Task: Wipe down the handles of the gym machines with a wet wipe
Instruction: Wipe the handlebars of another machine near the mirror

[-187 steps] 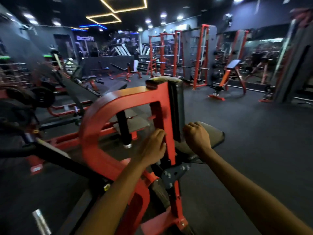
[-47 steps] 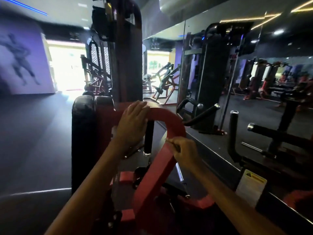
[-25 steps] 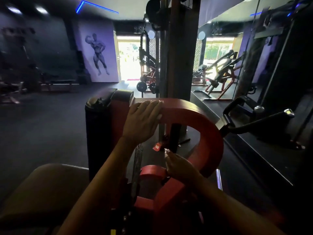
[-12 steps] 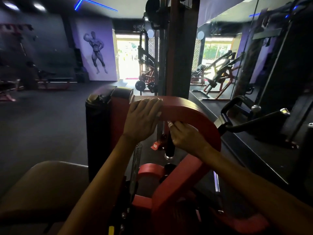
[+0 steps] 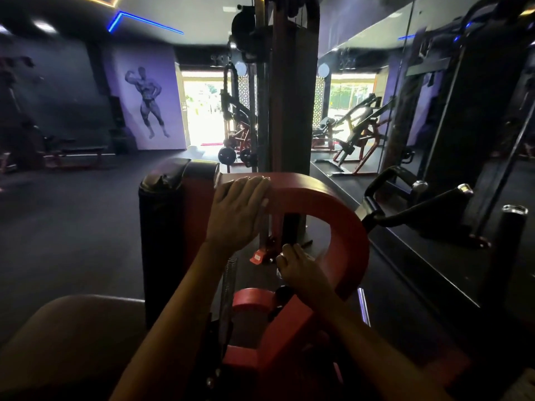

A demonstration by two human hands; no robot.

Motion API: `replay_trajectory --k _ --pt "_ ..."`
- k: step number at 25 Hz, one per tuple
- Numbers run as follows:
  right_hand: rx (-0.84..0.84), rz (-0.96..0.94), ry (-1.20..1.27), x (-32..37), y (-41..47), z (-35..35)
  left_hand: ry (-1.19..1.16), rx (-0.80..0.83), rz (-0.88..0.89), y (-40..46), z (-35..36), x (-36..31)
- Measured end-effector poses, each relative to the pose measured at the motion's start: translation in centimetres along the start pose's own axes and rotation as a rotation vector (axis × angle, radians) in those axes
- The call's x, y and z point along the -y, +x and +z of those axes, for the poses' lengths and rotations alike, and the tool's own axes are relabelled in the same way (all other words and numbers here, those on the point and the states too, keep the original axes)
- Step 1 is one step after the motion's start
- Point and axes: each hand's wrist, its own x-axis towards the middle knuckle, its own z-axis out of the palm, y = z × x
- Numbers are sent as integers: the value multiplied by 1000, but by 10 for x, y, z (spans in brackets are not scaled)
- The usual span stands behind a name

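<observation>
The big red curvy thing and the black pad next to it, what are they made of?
The red curved frame looks like painted metal: hard flat faces, crisp edges, a dull even sheen. The black pad looks like vinyl or leather over padding: rounded, with soft glossy wrinkles at its top. The left hand rests flat on the frame.

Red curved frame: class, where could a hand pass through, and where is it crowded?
The opening inside the red curved frame, right of the black handle, is free. The lower left is crowded: the right hand grips there, the left hand rests above.
</observation>
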Motion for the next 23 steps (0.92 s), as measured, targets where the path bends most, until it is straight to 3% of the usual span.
replay_trajectory --k 4,8,16,23 --pt "103 150 51 15 -25 20 3 -19 -6 -1 0 -2" --pt "45 273 133 11 -22 11 13 -6 -20 -2 2 -2" --pt "-237 462 213 -12 19 -13 -15 -19 -34 -1 2 -5" --pt "-530 931 568 5 46 -10 -33 -28 -52 -1 -1 -8"
